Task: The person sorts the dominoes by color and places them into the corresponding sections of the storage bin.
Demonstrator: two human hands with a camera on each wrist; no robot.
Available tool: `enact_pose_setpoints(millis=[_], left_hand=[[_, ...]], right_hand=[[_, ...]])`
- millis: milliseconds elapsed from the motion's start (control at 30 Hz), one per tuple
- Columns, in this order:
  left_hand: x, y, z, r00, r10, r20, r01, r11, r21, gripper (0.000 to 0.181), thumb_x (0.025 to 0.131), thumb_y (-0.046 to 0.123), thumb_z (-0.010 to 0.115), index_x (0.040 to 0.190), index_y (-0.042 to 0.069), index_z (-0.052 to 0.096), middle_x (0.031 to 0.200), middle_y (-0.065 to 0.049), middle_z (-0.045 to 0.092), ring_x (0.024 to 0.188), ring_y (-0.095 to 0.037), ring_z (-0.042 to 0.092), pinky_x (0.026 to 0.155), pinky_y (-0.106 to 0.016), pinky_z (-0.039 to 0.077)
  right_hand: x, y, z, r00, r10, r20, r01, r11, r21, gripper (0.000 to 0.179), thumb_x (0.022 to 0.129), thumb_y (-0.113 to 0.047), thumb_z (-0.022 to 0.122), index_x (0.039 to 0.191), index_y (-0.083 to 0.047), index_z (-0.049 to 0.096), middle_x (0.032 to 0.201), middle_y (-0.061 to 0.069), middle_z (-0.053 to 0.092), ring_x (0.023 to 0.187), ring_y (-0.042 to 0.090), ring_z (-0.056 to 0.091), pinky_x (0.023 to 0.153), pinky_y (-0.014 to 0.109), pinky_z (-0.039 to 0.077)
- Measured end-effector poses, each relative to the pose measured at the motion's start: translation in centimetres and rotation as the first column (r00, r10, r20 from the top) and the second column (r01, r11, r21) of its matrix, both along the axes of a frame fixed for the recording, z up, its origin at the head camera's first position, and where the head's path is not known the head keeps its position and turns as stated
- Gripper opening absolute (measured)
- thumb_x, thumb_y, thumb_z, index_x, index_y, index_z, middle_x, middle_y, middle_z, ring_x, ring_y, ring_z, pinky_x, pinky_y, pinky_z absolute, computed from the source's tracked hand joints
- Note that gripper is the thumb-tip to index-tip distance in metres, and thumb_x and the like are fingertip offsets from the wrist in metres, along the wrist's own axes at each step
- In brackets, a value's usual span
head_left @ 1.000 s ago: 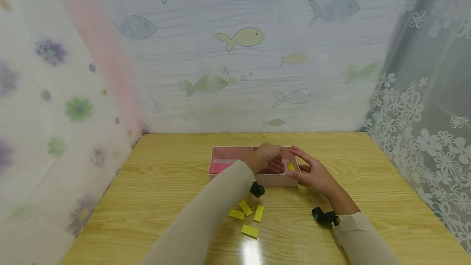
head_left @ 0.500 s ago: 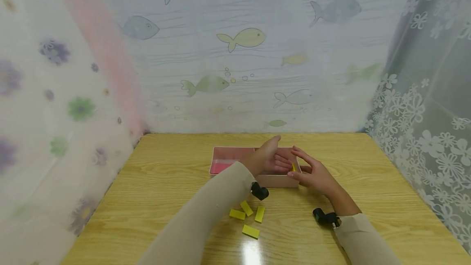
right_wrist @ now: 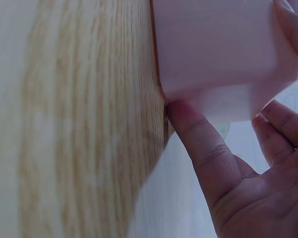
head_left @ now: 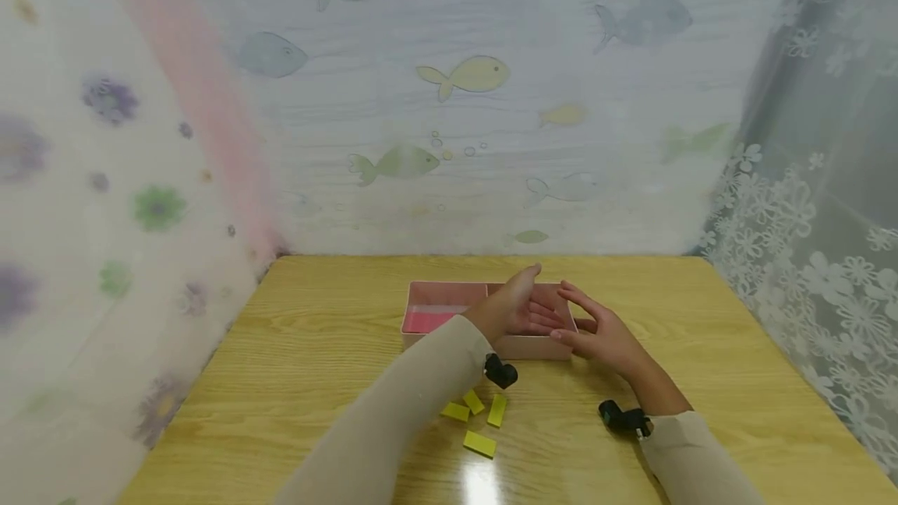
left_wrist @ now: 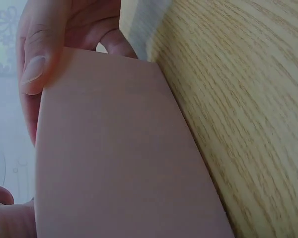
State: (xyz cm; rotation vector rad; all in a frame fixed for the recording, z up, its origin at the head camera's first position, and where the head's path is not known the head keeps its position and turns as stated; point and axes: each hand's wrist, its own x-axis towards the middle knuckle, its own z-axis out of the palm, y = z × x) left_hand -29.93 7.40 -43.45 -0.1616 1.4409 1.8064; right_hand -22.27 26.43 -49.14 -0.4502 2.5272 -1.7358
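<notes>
A pale pink box (head_left: 540, 347) with a divider stands on the table. My left hand (head_left: 515, 309) reaches into its right compartment, palm showing and fingers extended toward the right end. No yellow block shows in that compartment from the head view, where the fingers cover part of it. My right hand (head_left: 605, 340) grips the box's right end, thumb at the front rim and a finger at the back rim. In the right wrist view, fingertips (right_wrist: 181, 109) touch the box's lower corner. Closer to the person, several yellow blocks (head_left: 480, 443) lie loose on the wood.
Something bright pink (head_left: 426, 323) lies in the box's left compartment. The wooden table (head_left: 316, 349) reaches back to a fish-patterned curtain (head_left: 463, 139). A black wrist camera (head_left: 501, 371) sits under the left wrist, another (head_left: 623, 418) by the right.
The left hand turned its palm into view and its fingers straightened toward the box's right end. The yellow block there went out of sight. The right hand stayed on the box.
</notes>
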Motion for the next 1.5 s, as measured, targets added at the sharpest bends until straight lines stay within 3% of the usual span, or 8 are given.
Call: enact_pose_setpoints(millis=[100, 233, 400, 533, 667, 1000, 1200, 1500], left_hand=[[0.0, 0.1, -0.1, 1.000, 0.017, -0.011, -0.017, 1.000, -0.008, 0.089, 0.100, 0.065, 0.051, 0.141, -0.015, 0.051, 0.131, -0.034, 0.062, 0.125, -0.048, 0.061, 0.109, -0.058, 0.050], [0.2, 0.1, 0.3, 0.996, 0.065, -0.058, -0.070, 0.994, -0.084, 0.087, 0.100, 0.062, 0.053, 0.138, -0.016, 0.052, 0.131, -0.033, 0.061, 0.120, -0.048, 0.063, 0.105, -0.056, 0.053], [0.6, 0.2, 0.6, 0.993, 0.017, -0.114, -0.039, 0.982, -0.187, 0.085, 0.101, 0.060, 0.052, 0.144, -0.013, 0.048, 0.128, -0.032, 0.060, 0.112, -0.045, 0.066, 0.099, -0.053, 0.058], [0.6, 0.3, 0.4, 0.992, -0.014, -0.125, -0.012, 0.979, -0.203, 0.088, 0.100, 0.062, 0.054, 0.146, -0.013, 0.046, 0.125, -0.031, 0.060, 0.107, -0.042, 0.066, 0.097, -0.053, 0.059], [0.5, 0.3, 0.1, 0.989, -0.048, -0.138, 0.021, 0.981, -0.192, 0.090, 0.100, 0.063, 0.053, 0.148, -0.012, 0.044, 0.131, -0.031, 0.059, 0.110, -0.042, 0.065, 0.098, -0.052, 0.058], [0.4, -0.2, 0.3, 0.993, -0.029, -0.117, 0.009, 0.986, -0.167, 0.090, 0.099, 0.063, 0.055, 0.148, -0.011, 0.044, 0.128, -0.031, 0.060, 0.108, -0.042, 0.067, 0.098, -0.053, 0.058], [0.9, -1.2, 1.6, 0.994, -0.026, -0.105, 0.015, 0.994, -0.110, 0.090, 0.099, 0.064, 0.052, 0.150, -0.009, 0.043, 0.139, -0.035, 0.056, 0.122, -0.048, 0.062, 0.104, -0.056, 0.054], [1.0, -2.8, 4.0, 0.980, -0.117, -0.160, 0.111, 0.993, -0.046, 0.089, 0.102, 0.067, 0.045, 0.155, -0.004, 0.036, 0.150, -0.035, 0.048, 0.132, -0.050, 0.056, 0.109, -0.055, 0.051]], right_hand=[[0.1, 0.1, 0.0, 1.000, 0.000, -0.004, 0.000, 1.000, -0.005, 0.076, 0.098, -0.026, 0.074, 0.163, -0.024, 0.034, 0.174, -0.005, 0.017, 0.141, 0.053, 0.045, 0.084, 0.040, 0.064], [0.1, 0.2, -0.1, 1.000, 0.013, -0.012, -0.014, 1.000, -0.012, 0.077, 0.098, -0.025, 0.074, 0.163, -0.021, 0.033, 0.175, -0.003, 0.015, 0.141, 0.054, 0.044, 0.085, 0.039, 0.064], [0.4, 0.3, 0.0, 1.000, -0.003, 0.003, 0.003, 1.000, -0.018, 0.078, 0.097, -0.024, 0.075, 0.163, -0.020, 0.034, 0.174, -0.005, 0.017, 0.141, 0.054, 0.044, 0.083, 0.040, 0.064], [0.4, 0.2, 0.0, 1.000, 0.004, 0.006, -0.004, 1.000, -0.021, 0.078, 0.097, -0.025, 0.075, 0.163, -0.022, 0.033, 0.174, -0.005, 0.016, 0.141, 0.054, 0.045, 0.083, 0.039, 0.064], [0.4, 0.1, -0.1, 1.000, -0.003, 0.009, 0.003, 1.000, -0.018, 0.077, 0.098, -0.024, 0.074, 0.163, -0.021, 0.033, 0.175, -0.002, 0.016, 0.140, 0.054, 0.046, 0.082, 0.038, 0.064], [0.3, -0.1, 0.2, 1.000, 0.005, -0.005, -0.005, 1.000, -0.017, 0.076, 0.098, -0.024, 0.074, 0.163, -0.020, 0.034, 0.175, 0.001, 0.015, 0.138, 0.056, 0.047, 0.081, 0.041, 0.064], [0.3, -0.1, 0.0, 1.000, 0.017, -0.001, -0.018, 1.000, -0.026, 0.077, 0.098, -0.023, 0.074, 0.163, -0.020, 0.034, 0.175, 0.000, 0.015, 0.138, 0.056, 0.047, 0.081, 0.039, 0.064], [0.2, 0.2, 0.1, 1.000, 0.010, -0.003, -0.010, 1.000, -0.012, 0.077, 0.098, -0.023, 0.074, 0.163, -0.017, 0.033, 0.175, 0.002, 0.014, 0.138, 0.057, 0.047, 0.082, 0.038, 0.064]])
